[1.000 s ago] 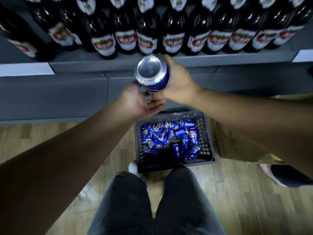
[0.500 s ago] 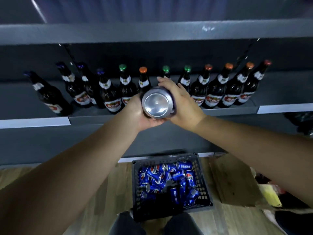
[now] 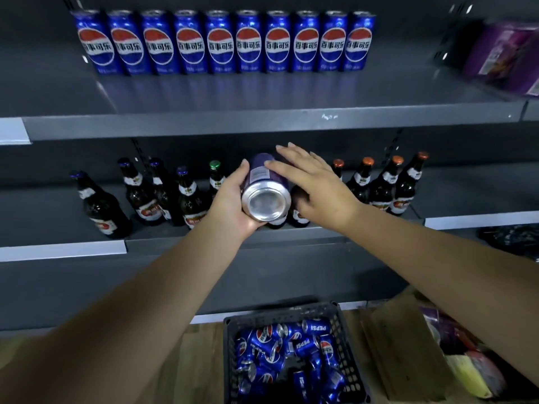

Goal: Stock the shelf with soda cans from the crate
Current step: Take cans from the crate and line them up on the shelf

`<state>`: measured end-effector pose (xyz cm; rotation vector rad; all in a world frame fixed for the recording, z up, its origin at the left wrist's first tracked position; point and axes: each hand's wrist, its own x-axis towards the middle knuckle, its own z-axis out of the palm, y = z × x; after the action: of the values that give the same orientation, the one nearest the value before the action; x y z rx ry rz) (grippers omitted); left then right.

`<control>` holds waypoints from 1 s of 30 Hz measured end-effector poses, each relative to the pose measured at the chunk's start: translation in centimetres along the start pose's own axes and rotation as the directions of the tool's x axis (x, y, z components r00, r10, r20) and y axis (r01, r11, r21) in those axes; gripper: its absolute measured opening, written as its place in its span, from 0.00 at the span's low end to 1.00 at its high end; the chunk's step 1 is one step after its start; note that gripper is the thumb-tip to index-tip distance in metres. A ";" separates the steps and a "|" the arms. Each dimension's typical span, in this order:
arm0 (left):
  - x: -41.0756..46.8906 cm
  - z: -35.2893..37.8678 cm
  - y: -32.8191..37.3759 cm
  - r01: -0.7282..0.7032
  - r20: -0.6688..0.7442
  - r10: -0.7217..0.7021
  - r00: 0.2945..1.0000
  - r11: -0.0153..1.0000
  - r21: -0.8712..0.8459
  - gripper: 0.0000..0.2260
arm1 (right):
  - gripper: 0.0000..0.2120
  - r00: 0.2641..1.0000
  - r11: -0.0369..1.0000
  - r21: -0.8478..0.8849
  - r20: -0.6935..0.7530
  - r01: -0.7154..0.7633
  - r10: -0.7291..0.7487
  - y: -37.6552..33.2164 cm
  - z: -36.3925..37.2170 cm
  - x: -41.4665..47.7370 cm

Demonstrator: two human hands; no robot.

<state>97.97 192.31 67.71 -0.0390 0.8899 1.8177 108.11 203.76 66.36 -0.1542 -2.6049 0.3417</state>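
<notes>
While left hand (image 3: 233, 204) grips soda can (image 3: 267, 199), base toward camera, right hand (image 3: 318, 185) touches its side, fingers (image 3: 294, 154) straight, nearly together; crate (image 3: 345, 354) below.

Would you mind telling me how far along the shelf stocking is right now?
Done: ten Pepsi cans stand upright in a row on the upper shelf. In hand: the left hand grips one more can, base toward the camera, with the right hand flat against it. Left: a heap of loose cans lies in the black crate.
</notes>
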 end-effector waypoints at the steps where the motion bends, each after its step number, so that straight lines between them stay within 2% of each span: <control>1: 0.1 -0.2 0.1 -0.029 0.029 0.029 0.999 1.000 -0.007 0.15 | 0.29 1.000 1.000 0.024 -0.029 0.002 -0.001 0.1 -0.3 0.1; 3: 0.2 -0.5 0.3 -0.091 0.054 0.090 0.994 0.996 0.012 0.14 | 0.27 0.987 0.967 0.212 -0.048 -0.139 0.152 -0.6 -0.9 0.4; 4: 0.3 -0.6 0.4 -0.120 0.058 0.119 0.991 0.993 0.014 0.16 | 0.26 0.955 0.896 0.363 -0.050 -0.255 0.292 -1.3 -1.3 0.7; 5: 0.4 -0.6 0.5 -0.143 0.057 0.143 0.988 0.990 0.009 0.18 | 0.24 0.889 0.755 0.537 -0.022 -0.375 0.457 -1.9 -1.4 1.1; 6: 0.5 -0.8 0.6 -0.160 0.061 0.160 0.985 0.987 0.001 0.22 | 0.23 0.800 0.545 0.698 0.068 -0.464 0.596 -2.6 -1.5 1.5; 7: 0.6 -0.9 0.8 -0.176 0.073 0.175 0.982 0.984 -0.001 0.24 | 0.23 0.716 0.313 0.795 0.207 -0.520 0.667 -3.0 -1.5 1.8; 8: 0.7 -0.9 0.8 -0.188 0.084 0.187 0.979 0.982 0.000 0.25 | 0.25 0.657 0.118 0.816 0.360 -0.566 0.662 -3.4 -1.5 2.0; 9: 0.7 -1.0 0.9 -0.198 0.090 0.197 0.976 0.980 0.002 0.25 | 0.27 0.616 0.004 0.785 0.483 -0.620 0.622 -3.7 -1.5 2.4; 10: 0.7 -0.9 1.0 -0.203 0.093 0.202 0.975 0.979 0.004 0.25 | 0.27 0.595 -0.031 0.743 0.559 -0.669 0.577 -4.3 -1.7 2.6; 12: 0.5 -0.9 1.2 -0.212 0.069 0.212 0.975 0.977 -0.004 0.23 | 0.26 0.586 -0.058 0.692 0.650 -0.720 0.484 -5.3 -1.8 2.4; 14: 0.0 -0.9 1.3 -0.215 0.032 0.215 0.976 0.977 -0.003 0.22 | 0.29 0.587 -0.017 0.653 0.691 -0.757 0.422 -6.0 -1.6 2.1; 16: -0.3 -1.2 1.2 -0.233 0.041 0.232 0.972 0.972 0.021 0.22 | 0.21 0.595 0.020 0.642 0.698 -0.767 0.399 -6.5 -1.0 1.8; 18: -0.5 -1.7 1.1 -0.278 0.065 0.275 0.959 0.959 0.047 0.22 | 0.12 0.609 0.008 0.672 0.666 -0.741 0.431 -6.9 -0.3 1.6; 21: -0.6 -2.4 1.0 -0.319 0.085 0.313 0.946 0.944 0.083 0.23 | 0.17 0.634 0.000 0.723 0.607 -0.691 0.480 -7.3 0.6 1.2; 24: -0.7 -2.8 1.1 -0.344 0.109 0.328 0.938 0.918 0.199 0.23 | 0.19 0.645 0.003 0.763 0.545 -0.647 0.535 -7.7 1.4 1.0; 27: -0.6 -3.1 1.9 -0.304 0.091 0.291 0.952 0.924 0.233 0.19 | 0.24 0.650 0.001 0.799 0.489 -0.602 0.582 -7.7 1.9 0.7; 30: -0.9 -2.9 3.1 -0.257 0.103 0.237 0.966 0.926 0.276 0.09 | 0.28 0.657 0.017 0.826 0.435 -0.563 0.615 -7.7 1.9 0.6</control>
<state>94.82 189.38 67.72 0.3318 1.1440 1.8886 106.29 196.01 67.14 -0.8366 -1.6437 2.0744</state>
